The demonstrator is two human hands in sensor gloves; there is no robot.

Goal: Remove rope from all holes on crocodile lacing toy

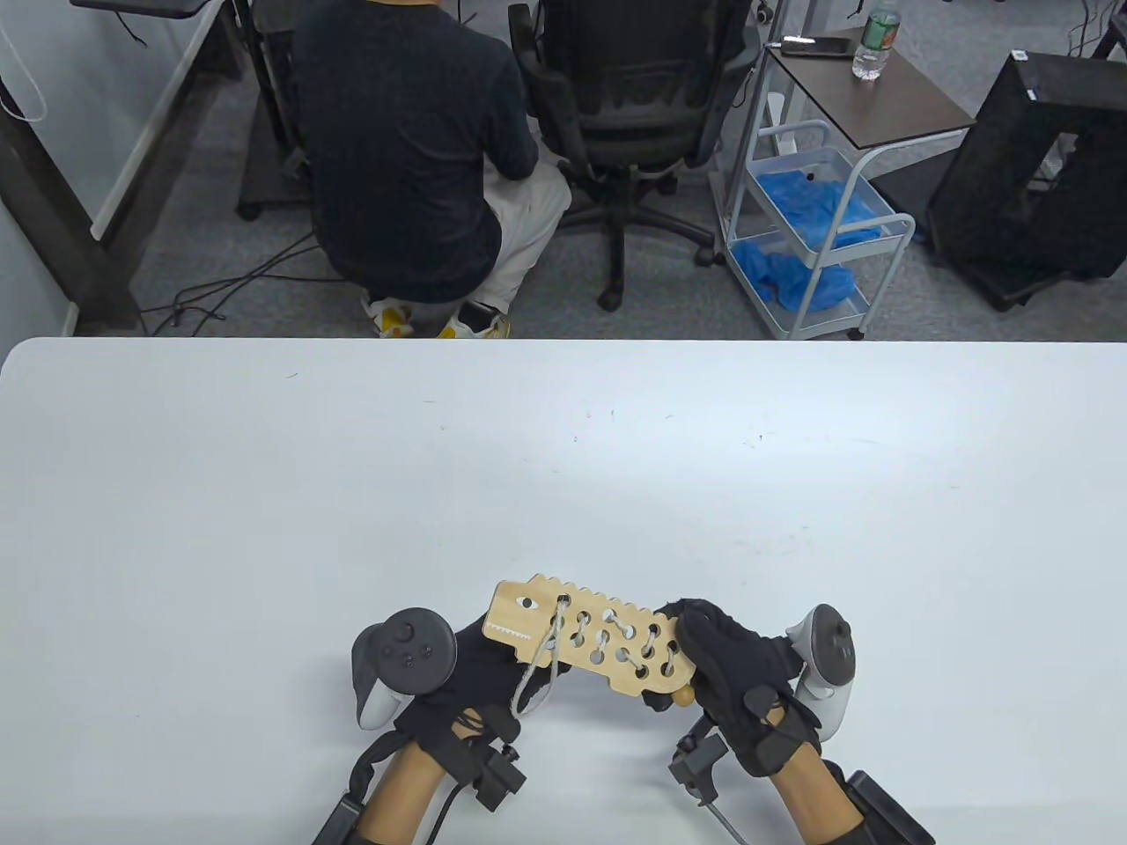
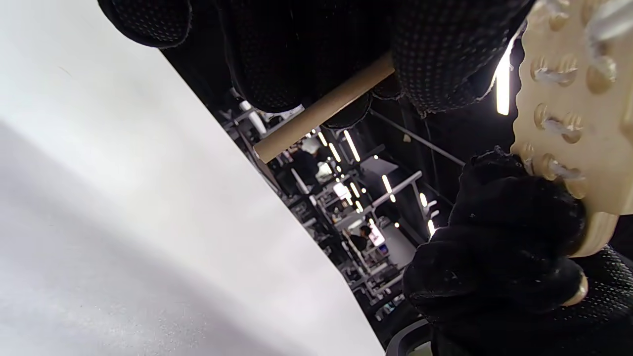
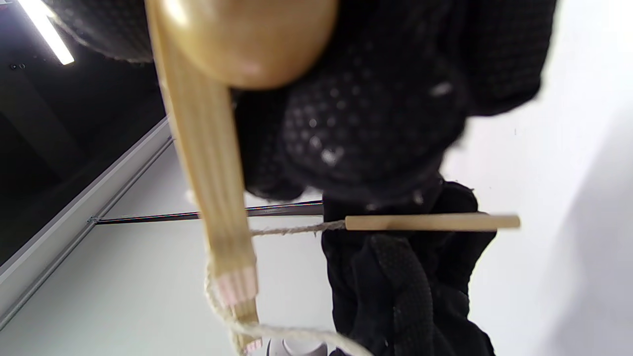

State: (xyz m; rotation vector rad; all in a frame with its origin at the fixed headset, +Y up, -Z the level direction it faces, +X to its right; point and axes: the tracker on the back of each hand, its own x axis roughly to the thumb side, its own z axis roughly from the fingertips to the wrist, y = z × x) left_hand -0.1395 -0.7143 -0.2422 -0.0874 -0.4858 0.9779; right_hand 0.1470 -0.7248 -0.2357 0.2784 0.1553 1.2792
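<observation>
The wooden crocodile lacing toy [image 1: 588, 641] is held above the white table [image 1: 563, 458], its head pointing left. A pale rope [image 1: 548, 641] is laced through several of its holes and hangs from a hole near the eye. My right hand [image 1: 704, 656] grips the tail end; the right wrist view shows the board edge-on [image 3: 207, 163] with a round wooden knob [image 3: 247, 34]. My left hand [image 1: 506, 673] is under the head and pinches the rope's wooden needle [image 2: 321, 109], which also shows in the right wrist view [image 3: 430, 222] with the rope [image 3: 287, 230] running from it to the board.
Beyond the table's far edge a person in black [image 1: 414, 150] sits with their back to me, next to an office chair [image 1: 634, 97] and a white cart [image 1: 810, 229] with blue items.
</observation>
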